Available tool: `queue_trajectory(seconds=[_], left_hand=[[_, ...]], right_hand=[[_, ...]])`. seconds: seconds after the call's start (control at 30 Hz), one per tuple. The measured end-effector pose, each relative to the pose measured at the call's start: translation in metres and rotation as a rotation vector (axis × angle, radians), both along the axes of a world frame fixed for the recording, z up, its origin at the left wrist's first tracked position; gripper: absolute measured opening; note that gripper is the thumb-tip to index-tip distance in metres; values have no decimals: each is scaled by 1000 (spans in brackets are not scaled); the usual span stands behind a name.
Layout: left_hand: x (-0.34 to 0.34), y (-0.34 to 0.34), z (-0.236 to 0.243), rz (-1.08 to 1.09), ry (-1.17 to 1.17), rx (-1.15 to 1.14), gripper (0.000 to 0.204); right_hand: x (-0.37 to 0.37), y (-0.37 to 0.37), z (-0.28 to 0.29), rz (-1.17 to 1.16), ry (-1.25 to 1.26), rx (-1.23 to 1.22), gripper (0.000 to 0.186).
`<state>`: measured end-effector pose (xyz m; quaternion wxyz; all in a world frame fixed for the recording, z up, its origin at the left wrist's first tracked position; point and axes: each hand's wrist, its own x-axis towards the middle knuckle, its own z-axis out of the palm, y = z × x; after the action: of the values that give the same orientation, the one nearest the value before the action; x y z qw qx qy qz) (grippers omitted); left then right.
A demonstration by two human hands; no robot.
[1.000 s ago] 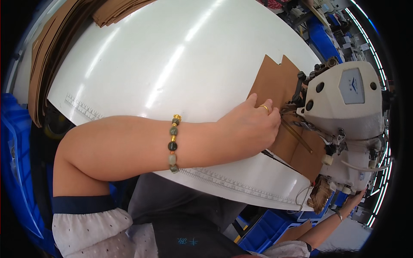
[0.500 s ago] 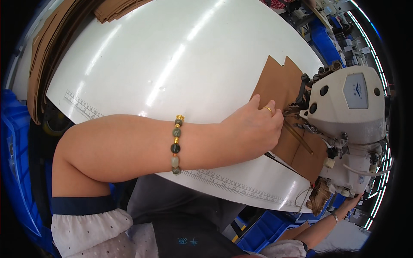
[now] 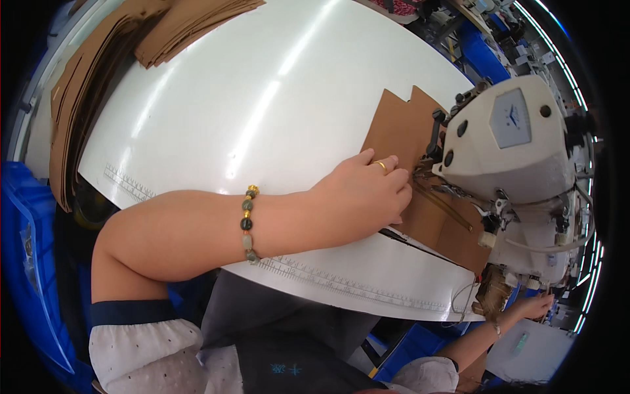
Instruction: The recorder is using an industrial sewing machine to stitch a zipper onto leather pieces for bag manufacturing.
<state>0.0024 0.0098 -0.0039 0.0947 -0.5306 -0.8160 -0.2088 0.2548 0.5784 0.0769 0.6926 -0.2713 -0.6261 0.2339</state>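
My left hand lies on a flat brown panel on the table, its fingers stretched out and slightly bent. A notch cuts the panel's far edge, and the panel runs beneath the working end of a white sewing machine. Along the panel, close to the needle area, lies a narrow brass-coloured strip. At the lower right, beyond the table corner, my right hand is by the machine's near end. Its fingers are bent together; whatever they hold is too small to make out.
The white table has a ruler scale along its near edge. Brown panels hang in a stack at the left, and another pile lies at the far left. Blue crates stand below. Brown scraps bunch at the near right corner.
The view has shifted, so the machine and panel appear further left. My left hand stays on the panel. My right hand shows more fully, its fingers now bent together.
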Motion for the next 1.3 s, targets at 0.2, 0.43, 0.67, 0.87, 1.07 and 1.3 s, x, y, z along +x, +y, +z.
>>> queue_trajectory(seconds=[0.2,0.43,0.67,0.87,1.07,1.3], left_hand=[[1,-2,11,-8,-20,33,45],[7,0,22,9,-29,-56,45],[11,3,24,9,-10,6,42],[14,5,26,46,-17,-1,42],[11,6,25,38,-16,-3,42],[9,7,25,38,-25,4,40]], right_hand=[[-62,-265,-14,591,-1058,622,16],[-162,-340,-42,982,-1017,689,27],[-164,-343,-46,921,-957,698,23],[-168,-346,-45,920,-862,706,8],[-170,-343,-56,868,-911,815,11],[-172,-341,-58,852,-952,872,10]])
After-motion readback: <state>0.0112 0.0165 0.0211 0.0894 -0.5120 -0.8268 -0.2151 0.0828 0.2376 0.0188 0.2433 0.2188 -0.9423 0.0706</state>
